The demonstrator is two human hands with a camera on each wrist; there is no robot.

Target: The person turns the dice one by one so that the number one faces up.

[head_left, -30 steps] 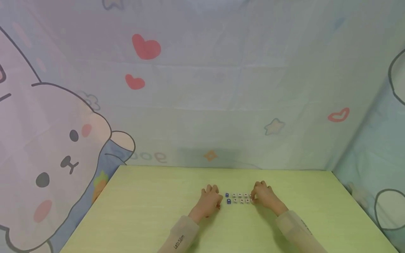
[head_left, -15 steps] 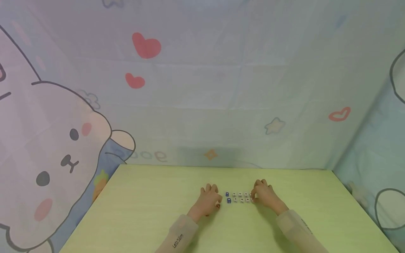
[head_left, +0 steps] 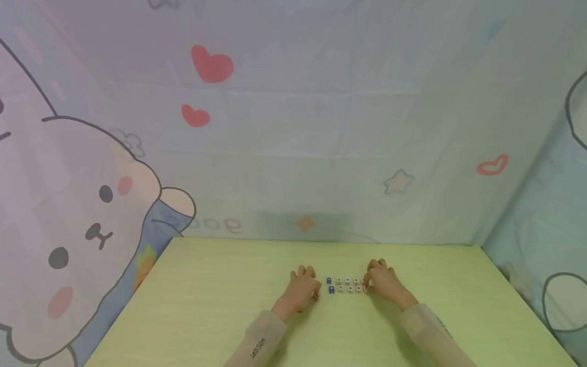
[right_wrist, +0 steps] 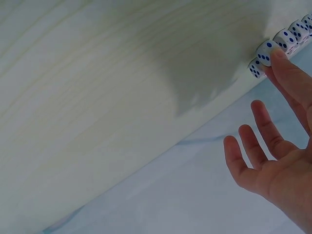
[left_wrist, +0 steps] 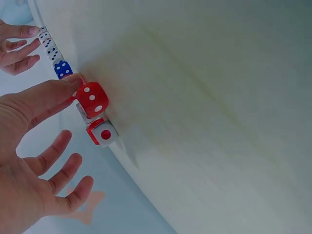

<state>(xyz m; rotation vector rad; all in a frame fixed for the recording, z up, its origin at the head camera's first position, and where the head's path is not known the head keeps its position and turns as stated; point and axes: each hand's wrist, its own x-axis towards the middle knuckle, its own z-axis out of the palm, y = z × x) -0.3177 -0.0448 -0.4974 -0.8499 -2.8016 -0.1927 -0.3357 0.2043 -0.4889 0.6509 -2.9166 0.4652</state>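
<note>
Two short rows of dice lie between the hands: blue dice point(head_left: 331, 289) at the left end, white dice point(head_left: 347, 281) to their right. My left hand point(head_left: 300, 294) is just left of the blue dice. In the left wrist view its thumb and forefinger pinch a red die point(left_wrist: 92, 99) with white pips; the other fingers are spread. Beside it sits a white-and-red die point(left_wrist: 104, 132), with another partly hidden. My right hand point(head_left: 385, 282) is at the right end of the rows. It pinches a white die point(right_wrist: 266, 52) with blue pips, against the neighbouring white dice point(right_wrist: 284, 40).
The dice lie on a pale yellow-green table point(head_left: 206, 295) with wood grain. Behind it hangs a cloth backdrop point(head_left: 293, 153) with hearts and a cartoon animal. Another cloth panel point(head_left: 550, 229) hangs at the right side.
</note>
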